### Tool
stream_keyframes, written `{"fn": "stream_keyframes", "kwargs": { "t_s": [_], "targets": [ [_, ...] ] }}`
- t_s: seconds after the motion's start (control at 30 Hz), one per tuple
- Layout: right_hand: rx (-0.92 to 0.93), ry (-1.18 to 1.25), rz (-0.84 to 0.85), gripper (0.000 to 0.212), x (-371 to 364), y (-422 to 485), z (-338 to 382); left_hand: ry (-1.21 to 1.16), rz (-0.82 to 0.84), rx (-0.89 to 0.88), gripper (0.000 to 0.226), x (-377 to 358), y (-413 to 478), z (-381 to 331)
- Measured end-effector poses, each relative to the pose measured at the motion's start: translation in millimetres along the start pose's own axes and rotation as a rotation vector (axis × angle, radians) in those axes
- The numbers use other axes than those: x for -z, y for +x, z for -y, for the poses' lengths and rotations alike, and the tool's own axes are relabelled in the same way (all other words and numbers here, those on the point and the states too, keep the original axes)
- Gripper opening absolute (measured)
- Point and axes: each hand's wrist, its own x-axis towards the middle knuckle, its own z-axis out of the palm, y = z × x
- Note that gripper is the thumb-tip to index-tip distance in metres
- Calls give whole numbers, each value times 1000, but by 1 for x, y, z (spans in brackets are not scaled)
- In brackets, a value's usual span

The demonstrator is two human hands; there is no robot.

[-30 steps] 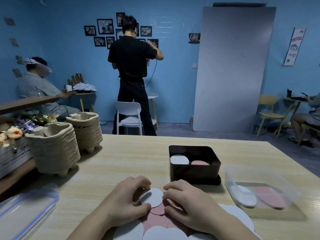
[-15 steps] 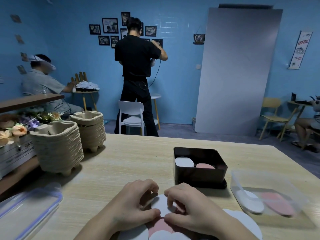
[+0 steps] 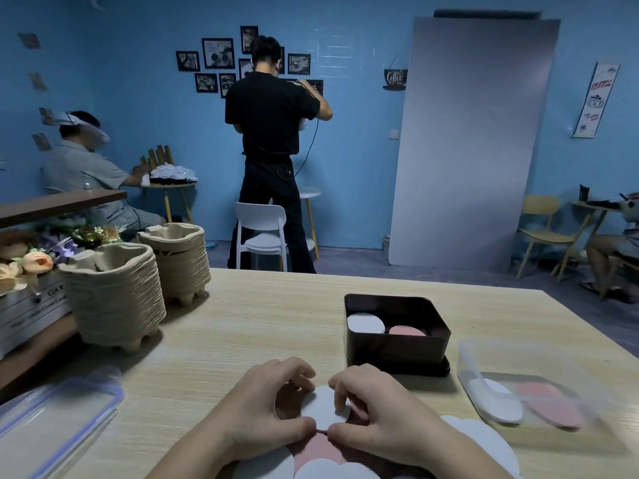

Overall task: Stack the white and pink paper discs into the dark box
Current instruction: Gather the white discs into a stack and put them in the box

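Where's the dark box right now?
In the head view, the dark box sits on the wooden table, right of centre, just beyond the right hand and left of the clear plastic tub.

Left hand and right hand drawn together low in view, fingers curled, thumb tips set close together, a white paper disc pinched between both, bare forearms angled inward from the bottom edge
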Motion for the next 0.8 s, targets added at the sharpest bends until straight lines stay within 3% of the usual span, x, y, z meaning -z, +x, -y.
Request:
{"fn": "stream_keyframes", "kwargs": {
  "t_s": [0.4,0.8],
  "targets": [
    [51,62,-124,29,4,-2,0,-13,-24,-58,37,3,-1,-4],
    [63,-35,-70,40,5,-2,-2,-33,-32,-67,33,3,-5,-10]
  ]
}}
